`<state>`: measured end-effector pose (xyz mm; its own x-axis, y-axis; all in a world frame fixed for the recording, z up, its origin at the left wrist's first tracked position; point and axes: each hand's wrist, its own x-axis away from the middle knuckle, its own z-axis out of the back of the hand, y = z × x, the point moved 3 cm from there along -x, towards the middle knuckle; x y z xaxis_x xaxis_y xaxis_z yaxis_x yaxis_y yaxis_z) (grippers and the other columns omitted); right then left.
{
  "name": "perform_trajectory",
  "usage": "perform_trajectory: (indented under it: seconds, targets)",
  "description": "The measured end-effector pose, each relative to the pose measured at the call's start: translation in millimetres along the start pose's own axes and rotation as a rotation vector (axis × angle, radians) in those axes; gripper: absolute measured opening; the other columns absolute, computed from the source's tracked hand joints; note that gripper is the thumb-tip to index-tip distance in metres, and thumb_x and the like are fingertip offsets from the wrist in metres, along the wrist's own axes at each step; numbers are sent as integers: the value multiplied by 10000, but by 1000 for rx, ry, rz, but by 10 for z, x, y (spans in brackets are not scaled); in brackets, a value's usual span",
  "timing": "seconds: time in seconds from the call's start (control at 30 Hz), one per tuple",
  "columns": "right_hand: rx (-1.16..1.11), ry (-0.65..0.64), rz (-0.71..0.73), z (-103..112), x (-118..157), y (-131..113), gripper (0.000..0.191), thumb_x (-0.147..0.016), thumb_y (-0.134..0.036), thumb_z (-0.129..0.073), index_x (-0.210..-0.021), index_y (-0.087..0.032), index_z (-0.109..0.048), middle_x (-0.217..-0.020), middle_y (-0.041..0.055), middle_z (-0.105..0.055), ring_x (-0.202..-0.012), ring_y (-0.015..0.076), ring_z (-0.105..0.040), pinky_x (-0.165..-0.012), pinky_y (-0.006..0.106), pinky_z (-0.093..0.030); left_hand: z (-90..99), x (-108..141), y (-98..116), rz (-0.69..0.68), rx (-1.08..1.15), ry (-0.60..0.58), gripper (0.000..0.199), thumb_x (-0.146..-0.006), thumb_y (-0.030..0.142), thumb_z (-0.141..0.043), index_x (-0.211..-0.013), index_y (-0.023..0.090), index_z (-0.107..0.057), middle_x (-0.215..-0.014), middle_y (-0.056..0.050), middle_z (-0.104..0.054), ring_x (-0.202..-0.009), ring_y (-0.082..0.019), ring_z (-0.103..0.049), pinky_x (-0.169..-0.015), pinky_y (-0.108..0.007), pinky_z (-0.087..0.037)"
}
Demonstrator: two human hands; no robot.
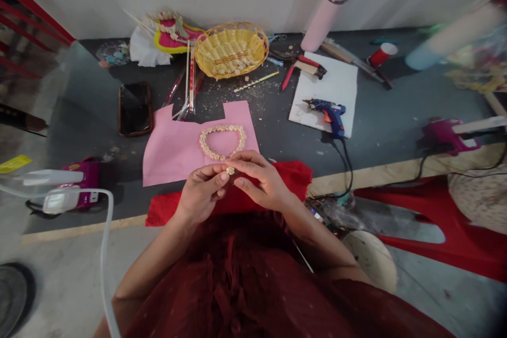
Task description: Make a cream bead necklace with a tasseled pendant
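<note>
Over the near edge of the table, my left hand (202, 190) pinches a small cream flower (230, 170) between thumb and fingers. My right hand (263, 182) meets it from the other side; its fingertips touch around the top of the flower, while the thumb stands apart. Just beyond my fingertips lies a ring of small cream flowers (241, 139), on a pink sheet (170, 150) with a notch cut in its far side. Beneath my hands is a folded red cloth (295, 175) along the table edge.
A blue glue gun (330, 112) rests on a white board (304, 92), its cord hanging over the edge. Farther back are a yellow wicker basket (232, 37), red-handled pliers (288, 76) and a pink bottle (325, 10). A phone (135, 108) and a purple power block (87, 182) lie left.
</note>
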<state>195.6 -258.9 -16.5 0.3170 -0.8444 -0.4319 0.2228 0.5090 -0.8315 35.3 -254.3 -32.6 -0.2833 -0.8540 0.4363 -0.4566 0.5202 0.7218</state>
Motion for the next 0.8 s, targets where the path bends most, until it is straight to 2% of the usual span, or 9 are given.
perform_trajectory:
  seconds: [0.2, 0.33, 0.4, 0.47, 0.53, 0.6, 0.7, 0.8]
  targets:
    - [236, -26, 41, -1, 25, -17, 521, -955, -287, -581, -1458, -356, -461, -1275, 89, -575, -1177, 225, -571, -991, 433, -536, 14, -6, -4, -19, -3, -8, 254, -635, 286, -903, -838, 196, -780, -622, 24, -634, -422, -8, -425, -373, -108, -277]
    - [270, -36, 59, 6, 25, -29, 546, -948, -298, -597, -1470, -347, -447, -1290, 101, -570, -1191, 235, -567, -999, 439, -532, 5, 4, 0, -51, -7, -26, 208, -666, 283, -888, -831, 215, -781, -632, 25, -651, -427, -6, -444, -385, -103, -289]
    - [201, -32, 31, -4, 32, -25, 591, -946, -316, -605, -1500, -341, -402, -1323, 107, -563, -1223, 239, -559, -1032, 446, -515, -6, 15, 13, -82, -23, -30, 190, -684, 289, -878, -829, 214, -781, -728, -1, -712, -445, -6, -461, -403, -111, -324]
    - [35, -23, -50, -32, 48, -5, 673, -947, -345, -606, -1547, -328, -302, -1361, 109, -561, -1245, 233, -565, -1050, 441, -511, -14, 28, 38, -136, -50, -26, 184, -696, 296, -869, -834, 210, -783, -840, -26, -749, -462, -9, -474, -428, -129, -371]
    - [-163, -23, -148, -83, 70, 18, 758, -940, -363, -620, -1574, -315, -208, -1409, 112, -545, -1279, 223, -563, -1067, 430, -507, -13, 41, 69, -214, -93, -14, 178, -706, 295, -862, -846, 215, -786, -880, -30, -754, -471, -13, -474, -450, -146, -404]
    - [-297, -41, -215, -144, 87, 28, 804, -923, -345, -646, -1576, -312, -178, -1445, 113, -524, -1328, 219, -537, -1102, 430, -482, -4, 53, 99, -312, -151, 0, 166, -711, 282, -856, -851, 227, -787, -883, -20, -741, -482, -20, -473, -449, -154, -405]
    - [-352, -84, -267, -222, 88, 33, 829, -893, -282, -678, -1568, -302, -196, -1435, 120, -530, -1336, 222, -533, -1119, 442, -463, 22, 63, 126, -447, -251, 23, 153, -716, 259, -850, -855, 245, -787, -935, -20, -711, -554, -42, -507, -462, -159, -410]
    - [-330, -99, -268, -264, 78, 40, 791, -889, -222, -660, -1553, -274, -232, -1264, 102, -624, -1168, 200, -630, -1031, 426, -527, 50, 69, 134, -541, -318, 42, 168, -719, 236, -846, -873, 257, -784, -960, -25, -684, -665, -74, -565, -534, -164, -460]
